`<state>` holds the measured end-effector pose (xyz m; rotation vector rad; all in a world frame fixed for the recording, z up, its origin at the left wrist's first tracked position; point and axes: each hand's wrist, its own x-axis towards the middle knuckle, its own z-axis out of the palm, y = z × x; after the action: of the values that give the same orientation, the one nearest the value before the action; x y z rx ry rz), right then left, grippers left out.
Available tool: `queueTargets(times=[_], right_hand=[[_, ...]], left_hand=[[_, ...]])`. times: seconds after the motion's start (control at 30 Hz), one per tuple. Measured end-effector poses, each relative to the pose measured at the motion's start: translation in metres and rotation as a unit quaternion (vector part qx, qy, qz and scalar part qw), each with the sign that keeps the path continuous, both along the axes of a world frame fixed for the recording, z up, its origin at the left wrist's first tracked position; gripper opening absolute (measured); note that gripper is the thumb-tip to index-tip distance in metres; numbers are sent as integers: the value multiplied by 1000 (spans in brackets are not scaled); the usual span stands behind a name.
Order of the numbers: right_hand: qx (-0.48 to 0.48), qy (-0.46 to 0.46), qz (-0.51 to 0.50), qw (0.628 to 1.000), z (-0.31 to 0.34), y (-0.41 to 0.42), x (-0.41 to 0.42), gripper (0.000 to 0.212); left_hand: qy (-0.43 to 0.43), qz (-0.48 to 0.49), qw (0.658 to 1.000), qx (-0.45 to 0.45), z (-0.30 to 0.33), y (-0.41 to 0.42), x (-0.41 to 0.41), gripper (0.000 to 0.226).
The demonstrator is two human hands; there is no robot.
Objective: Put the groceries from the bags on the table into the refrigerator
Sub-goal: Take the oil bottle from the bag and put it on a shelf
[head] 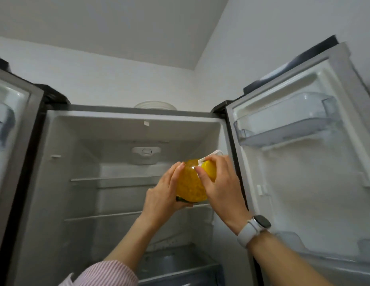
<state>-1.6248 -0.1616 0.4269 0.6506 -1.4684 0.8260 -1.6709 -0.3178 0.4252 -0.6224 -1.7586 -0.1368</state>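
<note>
We hold the yellow bottle [191, 182] tilted inside the open refrigerator [126, 129], above its middle shelf [101, 216]. Left hand [165, 195] cups its base; right hand [218, 182] grips the neck and white handle [211, 156]. Set down askew, it could tip and roll off that shelf.

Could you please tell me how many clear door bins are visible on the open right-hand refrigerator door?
2: an upper bin near the door's top and a lower bin at the bottom right; others may lie below the frame.
</note>
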Motion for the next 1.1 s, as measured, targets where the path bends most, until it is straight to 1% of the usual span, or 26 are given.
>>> queueTargets(times=[0.1,0.2,0.27,0.4,0.5,0.57,0.7,0.77,0.93,1.03,1.1], right_hand=[[4,5,-25,1000,-2,-5,-16,31],[-7,24,-40,999,5,-8,-22,36],[-15,31,-48,998,10,-7,-24,36],[-19,46,-64,997,19,-11,-27,34],[-31,64,-69,995,27,-15,-29,38],[-34,68,-69,995,26,-15,-33,38],[-45,68,-55,995,19,-19,-39,37],[-57,67,-49,995,16,-22,-43,36],[-73,12,-39,996,-9,-21,-61,29],[-88,-32,-50,994,-26,-30,-77,33],[-78,-53,-56,994,-36,-41,-88,38]], left_hand=[[-55,-5,998,13,-8,2,-14,107],[-78,-1,997,22,-4,6,-22,111],[-84,7,996,10,1,8,-23,104],[-62,-8,998,0,11,5,-28,95],[-18,-48,999,-11,19,0,-35,106],[18,-48,998,-26,23,-5,-39,108],[46,-43,997,-47,23,-12,-49,107],[39,-41,997,-51,25,-12,-53,107],[2,-22,997,-69,9,-13,-79,109],[-33,-5,998,-56,0,-18,-97,108],[-62,13,997,-45,-4,-22,-106,106]])
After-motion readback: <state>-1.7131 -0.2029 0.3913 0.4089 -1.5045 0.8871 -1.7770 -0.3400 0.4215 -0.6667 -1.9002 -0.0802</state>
